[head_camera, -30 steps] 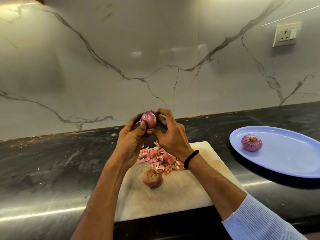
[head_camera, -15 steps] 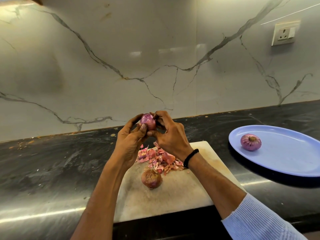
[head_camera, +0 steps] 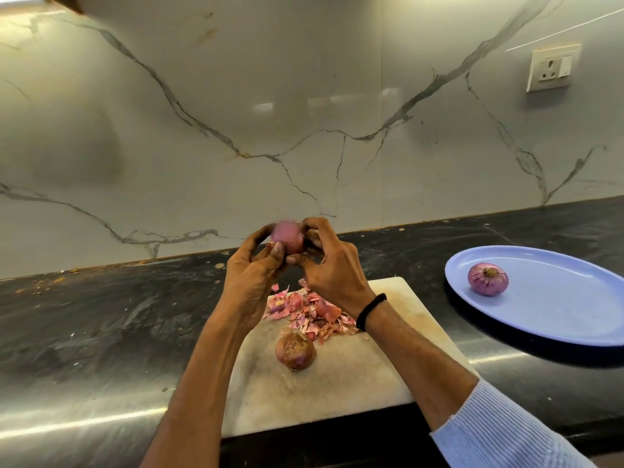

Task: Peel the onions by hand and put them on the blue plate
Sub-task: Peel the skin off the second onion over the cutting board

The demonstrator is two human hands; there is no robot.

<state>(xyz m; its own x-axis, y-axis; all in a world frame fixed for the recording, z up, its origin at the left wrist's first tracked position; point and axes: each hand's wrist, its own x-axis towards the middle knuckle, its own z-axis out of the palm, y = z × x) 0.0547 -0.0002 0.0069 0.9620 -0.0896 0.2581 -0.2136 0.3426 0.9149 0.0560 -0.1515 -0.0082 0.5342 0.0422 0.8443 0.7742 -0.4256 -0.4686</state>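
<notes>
Both forearms reach forward and up over the cutting board (head_camera: 337,383). We note the left hand (head_camera: 251,275) and right hand (head_camera: 332,268) meeting above its far edge, fingers curled. Both grip one onion (head_camera: 287,236) between them: left thumb on its near-left side, right fingers over its top and right. A black band (head_camera: 369,310) sits on the right wrist.

The held onion looks smooth, glossy and pink-purple, slightly blurred. It reads nearly round, so we cannot tell its long axis or which end faces us.

A brown-skinned onion (head_camera: 294,351) rests on the board just beside the pink peel scraps (head_camera: 307,312), its rough end tilted up toward us. A purple peeled onion (head_camera: 488,279) lies on the blue plate (head_camera: 557,315) at right, its cut end facing us.
</notes>
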